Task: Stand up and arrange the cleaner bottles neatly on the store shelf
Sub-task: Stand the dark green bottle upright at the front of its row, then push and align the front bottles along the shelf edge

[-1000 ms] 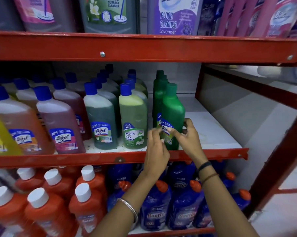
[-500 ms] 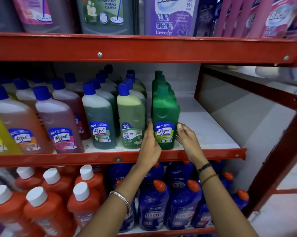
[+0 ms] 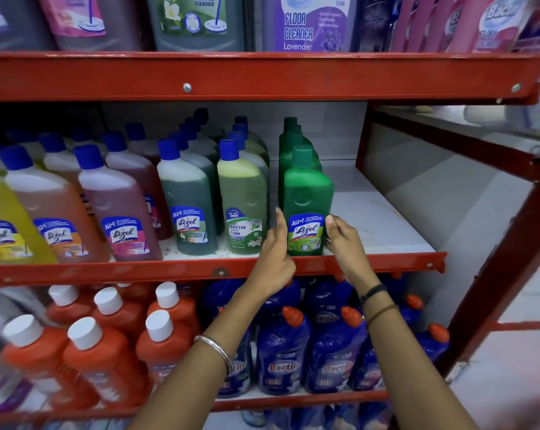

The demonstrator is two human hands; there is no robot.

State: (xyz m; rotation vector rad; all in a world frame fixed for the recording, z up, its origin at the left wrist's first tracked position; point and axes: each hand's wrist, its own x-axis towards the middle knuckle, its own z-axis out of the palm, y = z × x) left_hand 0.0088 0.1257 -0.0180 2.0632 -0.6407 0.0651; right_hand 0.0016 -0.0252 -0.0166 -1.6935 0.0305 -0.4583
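Observation:
A green Lizol bottle [image 3: 306, 193] stands upright at the front of the middle shelf [image 3: 371, 262], its label facing me. It heads a row of green bottles [image 3: 290, 135] running to the back. My left hand [image 3: 274, 252] presses its fingers against the bottle's left side. On the right side of the label, my right hand [image 3: 343, 243] holds the bottle with its fingertips. To the left stand a yellow-green Bactin bottle [image 3: 243, 193] and a dark green Lizol bottle [image 3: 184, 197], both blue-capped.
Bare white shelf board [image 3: 380, 218] lies right of the green row, bounded by a red upright [image 3: 365, 135]. Pink and yellow bottles [image 3: 116, 206] fill the left. Orange bottles [image 3: 101, 352] and blue Bactin bottles [image 3: 281, 352] sit below; big cleaner containers [image 3: 302, 23] stand above.
The green bottle has been turned so its label faces front. Both hands slid from its front to its sides.

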